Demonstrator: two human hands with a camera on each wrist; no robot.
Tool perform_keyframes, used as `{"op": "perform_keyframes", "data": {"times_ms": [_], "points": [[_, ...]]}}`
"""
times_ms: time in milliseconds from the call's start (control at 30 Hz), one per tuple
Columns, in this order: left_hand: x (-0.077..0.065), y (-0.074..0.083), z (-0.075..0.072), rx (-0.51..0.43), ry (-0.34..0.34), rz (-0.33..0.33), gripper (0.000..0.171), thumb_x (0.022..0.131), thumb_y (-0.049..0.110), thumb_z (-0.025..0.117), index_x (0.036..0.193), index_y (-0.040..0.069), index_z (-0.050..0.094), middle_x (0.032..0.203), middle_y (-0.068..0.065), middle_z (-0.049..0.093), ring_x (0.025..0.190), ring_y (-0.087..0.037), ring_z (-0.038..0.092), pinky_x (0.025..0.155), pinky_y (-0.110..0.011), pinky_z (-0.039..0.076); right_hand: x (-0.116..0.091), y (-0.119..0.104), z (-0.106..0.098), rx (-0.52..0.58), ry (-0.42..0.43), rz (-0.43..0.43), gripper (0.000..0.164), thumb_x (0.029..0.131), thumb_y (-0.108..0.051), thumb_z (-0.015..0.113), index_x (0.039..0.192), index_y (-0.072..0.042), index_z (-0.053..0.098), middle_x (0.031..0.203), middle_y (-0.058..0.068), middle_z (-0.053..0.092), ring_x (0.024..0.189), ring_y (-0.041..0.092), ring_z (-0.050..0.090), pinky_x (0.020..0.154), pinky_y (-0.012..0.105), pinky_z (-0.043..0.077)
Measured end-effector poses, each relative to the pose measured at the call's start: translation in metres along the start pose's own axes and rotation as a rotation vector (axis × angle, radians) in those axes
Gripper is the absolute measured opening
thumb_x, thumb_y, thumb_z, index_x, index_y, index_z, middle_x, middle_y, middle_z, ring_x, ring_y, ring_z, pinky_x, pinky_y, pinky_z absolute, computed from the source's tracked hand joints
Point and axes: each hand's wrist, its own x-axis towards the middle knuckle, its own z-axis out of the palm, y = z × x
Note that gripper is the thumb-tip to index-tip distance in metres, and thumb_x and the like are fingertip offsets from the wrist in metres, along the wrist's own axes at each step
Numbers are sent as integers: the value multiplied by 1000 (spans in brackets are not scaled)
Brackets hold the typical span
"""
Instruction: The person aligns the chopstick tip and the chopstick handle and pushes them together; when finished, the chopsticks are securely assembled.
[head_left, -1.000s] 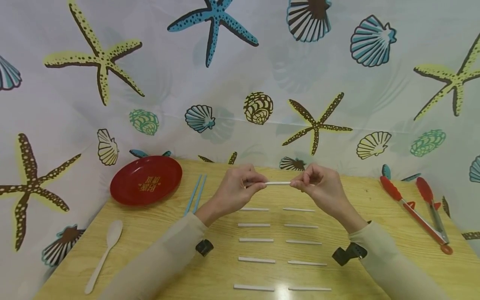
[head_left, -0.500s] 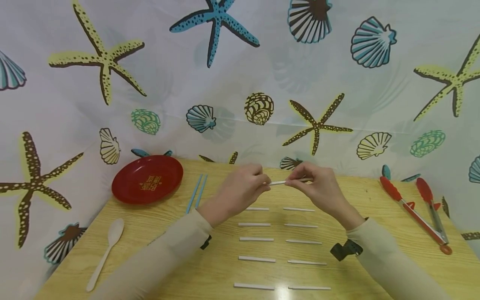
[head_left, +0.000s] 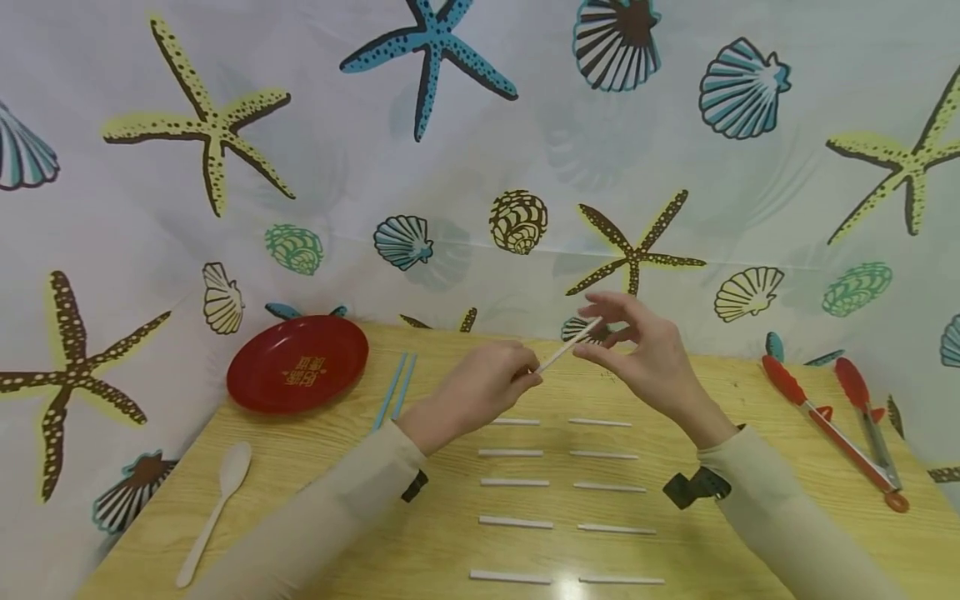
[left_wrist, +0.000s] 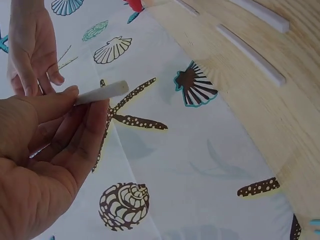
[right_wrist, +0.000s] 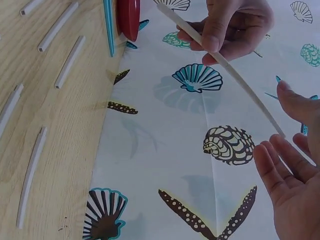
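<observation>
A slim, pale white stick [head_left: 567,346], tapered along its length, slants up to the right above the table. My left hand [head_left: 480,387] pinches it between thumb and fingers. In the left wrist view its blunt end [left_wrist: 117,89] sticks out past the thumb. My right hand [head_left: 648,358] is beside the other end, fingers spread and thumb apart. The right wrist view has the stick's thin tip [right_wrist: 281,131] at the right fingertips [right_wrist: 275,145]; whether they touch I cannot tell. Below, several white sticks lie in two columns, thicker at left [head_left: 513,482], thinner at right [head_left: 609,487].
On the wooden table's left stand a red oval plate [head_left: 262,383], two blue chopsticks [head_left: 390,387] and a pale spoon [head_left: 217,500]. Red-tipped tongs [head_left: 847,442] lie open at the right. A cloth with starfish and shells [head_left: 450,292] hangs behind the table's far edge.
Both hands pinched the stick nearly level a second ago. The left hand has turned over. My right fingers have let go and spread, and the stick's right end has tilted upward.
</observation>
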Motion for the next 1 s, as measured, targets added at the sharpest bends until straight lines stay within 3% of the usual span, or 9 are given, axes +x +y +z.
{"op": "perform_keyframes", "data": {"times_ms": [100, 200, 367, 533, 767, 1000], "points": [[-1, -8, -2, -175, -28, -106, 8, 95, 11, 69, 91, 5, 72, 74, 2, 63, 59, -9, 55, 55, -25, 48, -2, 14, -2, -15, 17, 39, 56, 80, -2, 82, 131, -8, 58, 115, 5, 66, 97, 17, 62, 74, 35, 56], [-5, -22, -4, -362, -35, -192, 9, 94, 10, 69, 90, 2, 71, 76, -3, 68, 60, -11, 63, 56, -25, 54, -8, 32, 0, -25, -29, 108, 44, 83, -11, 82, 124, -11, 63, 112, 0, 67, 100, 15, 61, 75, 32, 55], [-14, -52, -1, -613, -41, -342, 9, 92, 8, 71, 92, 0, 68, 78, -11, 68, 63, -21, 69, 60, -34, 59, -22, 54, 6, -87, -211, 199, 31, 86, -22, 80, 114, -11, 68, 107, -1, 68, 95, 19, 64, 75, 35, 55], [-26, -79, 0, -805, -83, -496, 13, 91, 4, 72, 97, -6, 65, 82, -16, 66, 68, -26, 68, 68, -45, 59, -34, 76, 12, -142, -405, 241, 29, 86, -17, 80, 111, -7, 69, 105, 4, 68, 92, 24, 64, 76, 40, 55], [-47, -104, -4, -871, -162, -645, 19, 92, 3, 70, 104, -10, 64, 86, -18, 68, 70, -26, 69, 75, -46, 58, -46, 96, 18, -222, -552, 222, 26, 84, -10, 80, 107, -1, 71, 99, 8, 70, 87, 24, 65, 77, 40, 53], [-61, -128, -5, -789, -223, -757, 14, 92, 0, 69, 100, -11, 65, 82, -18, 66, 68, -23, 67, 72, -41, 59, -56, 106, 23, -221, -613, 260, 21, 83, -7, 80, 102, -3, 73, 91, 2, 69, 81, 17, 63, 72, 34, 53]]}}
